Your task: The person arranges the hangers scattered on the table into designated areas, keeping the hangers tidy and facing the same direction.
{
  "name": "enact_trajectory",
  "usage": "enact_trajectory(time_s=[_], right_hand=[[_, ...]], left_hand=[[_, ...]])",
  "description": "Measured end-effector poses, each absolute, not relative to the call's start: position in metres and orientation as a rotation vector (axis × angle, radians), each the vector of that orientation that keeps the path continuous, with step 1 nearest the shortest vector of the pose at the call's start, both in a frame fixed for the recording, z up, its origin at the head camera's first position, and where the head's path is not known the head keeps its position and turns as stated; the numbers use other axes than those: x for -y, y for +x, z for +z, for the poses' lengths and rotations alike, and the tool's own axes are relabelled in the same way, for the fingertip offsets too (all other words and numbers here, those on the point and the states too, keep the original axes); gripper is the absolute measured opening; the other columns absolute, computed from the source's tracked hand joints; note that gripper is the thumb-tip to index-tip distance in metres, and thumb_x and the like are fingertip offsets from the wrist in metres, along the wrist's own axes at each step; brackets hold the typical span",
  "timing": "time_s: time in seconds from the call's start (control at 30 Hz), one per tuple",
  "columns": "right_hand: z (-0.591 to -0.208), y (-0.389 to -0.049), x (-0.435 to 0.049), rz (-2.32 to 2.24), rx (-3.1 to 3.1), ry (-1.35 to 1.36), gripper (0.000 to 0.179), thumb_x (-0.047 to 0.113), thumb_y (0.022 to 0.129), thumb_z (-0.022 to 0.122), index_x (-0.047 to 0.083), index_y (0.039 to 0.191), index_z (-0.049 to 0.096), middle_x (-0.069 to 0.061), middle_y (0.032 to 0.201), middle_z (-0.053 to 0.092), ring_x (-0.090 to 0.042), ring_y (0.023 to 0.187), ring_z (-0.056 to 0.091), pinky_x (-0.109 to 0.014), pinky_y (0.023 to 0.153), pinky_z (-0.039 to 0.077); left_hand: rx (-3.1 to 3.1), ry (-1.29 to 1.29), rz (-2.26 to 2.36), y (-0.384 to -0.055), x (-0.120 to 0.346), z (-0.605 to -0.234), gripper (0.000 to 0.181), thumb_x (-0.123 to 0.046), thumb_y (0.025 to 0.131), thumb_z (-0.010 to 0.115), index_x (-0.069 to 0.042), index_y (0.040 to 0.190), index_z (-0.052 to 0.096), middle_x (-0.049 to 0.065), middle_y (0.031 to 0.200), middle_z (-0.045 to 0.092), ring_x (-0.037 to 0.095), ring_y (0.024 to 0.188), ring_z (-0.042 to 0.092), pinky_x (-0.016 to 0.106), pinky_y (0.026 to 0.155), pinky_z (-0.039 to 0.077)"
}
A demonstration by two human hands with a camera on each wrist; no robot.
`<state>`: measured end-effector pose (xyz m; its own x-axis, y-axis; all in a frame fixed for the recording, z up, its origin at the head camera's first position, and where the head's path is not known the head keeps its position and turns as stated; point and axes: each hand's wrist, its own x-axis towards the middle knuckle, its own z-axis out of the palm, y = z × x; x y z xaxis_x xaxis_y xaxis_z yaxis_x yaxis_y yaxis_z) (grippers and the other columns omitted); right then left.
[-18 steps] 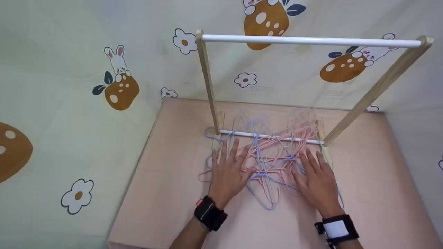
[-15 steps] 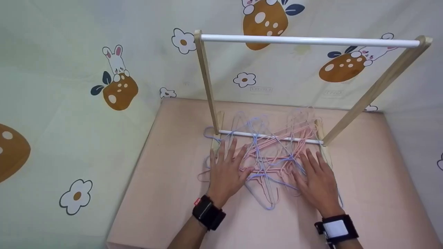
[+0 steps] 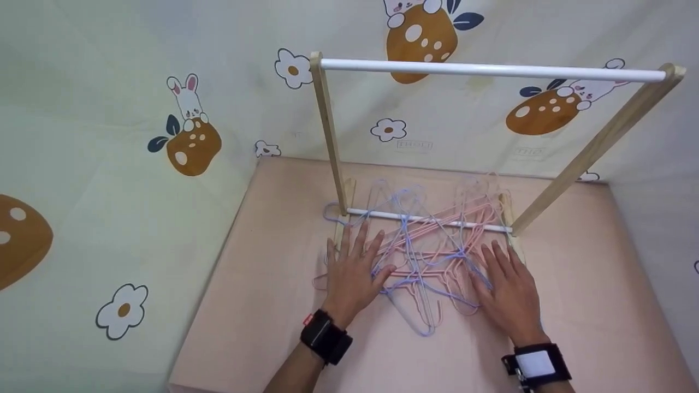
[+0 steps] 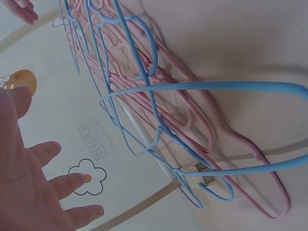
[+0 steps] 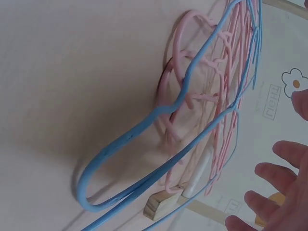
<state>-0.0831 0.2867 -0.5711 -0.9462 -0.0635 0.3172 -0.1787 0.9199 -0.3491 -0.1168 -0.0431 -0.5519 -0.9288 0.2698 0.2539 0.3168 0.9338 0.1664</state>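
A tangled pile of pink hangers (image 4: pixel 243 139) and blue hangers (image 4: pixel 231 86) lies at the foot of a small rack. Over the pile's left side, my left hand (image 3: pixel 349 284) is spread palm down, with the thumb pointing inward. My right hand (image 3: pixel 510 297) is held the same way over the right side, fingers extended toward the rack. Both wrist views show a gap between the fingers and the hangers, and neither hand grips anything. In the right wrist view, a blue hanger (image 5: pixel 130 132) loops nearest the camera, in front of pink hanger hooks (image 5: pixel 178 43).
Behind the pile stands the rack, with a white top rod (image 3: pixel 491 70), wooden posts (image 3: pixel 600 144) and a white lower rod (image 3: pixel 377 213) that hangers overlap. A pink-covered table (image 3: pixel 262 262) carries it all. Printed cloth walls (image 3: pixel 87 142) close in the back and sides.
My hands have drifted slightly apart, the left one leftward and the right one rightward. The head view has shifted a little. The hangers lie nearly as before.
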Motion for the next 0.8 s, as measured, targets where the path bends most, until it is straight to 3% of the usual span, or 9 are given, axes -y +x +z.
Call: enact_trajectory(time_s=[0.23, 0.47, 0.63, 0.8], right_hand=[[-0.583, -0.084, -0.304, 0.568, 2.751, 0.179, 0.063, 0.025, 0.101, 0.075, 0.002, 0.156, 0.057, -0.029, 0.162, 0.050, -0.057, 0.149, 0.041, -0.077, 0.110, 0.038], [-0.593, -0.084, -0.323, 0.572, 2.791, 0.148, 0.067, 0.027, 0.098, 0.079, 0.002, 0.156, 0.056, -0.033, 0.162, 0.046, -0.062, 0.145, 0.041, -0.080, 0.107, 0.037], [-0.596, -0.080, -0.333, 0.636, 2.887, 0.085, 0.077, 0.033, 0.099, 0.079, -0.001, 0.161, 0.047, -0.040, 0.165, 0.033, -0.064, 0.146, 0.036, -0.080, 0.109, 0.037], [-0.597, -0.079, -0.339, 0.682, 3.000, 0.018, 0.086, 0.041, 0.100, 0.078, -0.001, 0.164, 0.038, -0.044, 0.165, 0.028, -0.068, 0.145, 0.036, -0.083, 0.106, 0.037]], left_hand=[[2.815, -0.409, -0.388, -0.126, 0.055, -0.564, 0.073, -0.063, 0.106, 0.059, -0.022, 0.166, 0.051, 0.016, 0.174, 0.040, 0.047, 0.159, 0.035, 0.076, 0.120, 0.027], [2.695, -0.330, -0.642, -0.149, 0.072, -0.575, 0.076, -0.054, 0.104, 0.068, -0.007, 0.161, 0.052, 0.023, 0.165, 0.047, 0.046, 0.151, 0.046, 0.071, 0.119, 0.035], [2.597, -0.262, -0.890, -0.174, 0.086, -0.572, 0.084, -0.045, 0.101, 0.077, 0.002, 0.162, 0.042, 0.024, 0.164, 0.046, 0.042, 0.149, 0.049, 0.061, 0.120, 0.040], [2.556, -0.231, -1.200, -0.203, 0.097, -0.561, 0.093, -0.032, 0.101, 0.082, 0.000, 0.170, 0.027, 0.023, 0.169, 0.039, 0.042, 0.153, 0.044, 0.058, 0.119, 0.041]])
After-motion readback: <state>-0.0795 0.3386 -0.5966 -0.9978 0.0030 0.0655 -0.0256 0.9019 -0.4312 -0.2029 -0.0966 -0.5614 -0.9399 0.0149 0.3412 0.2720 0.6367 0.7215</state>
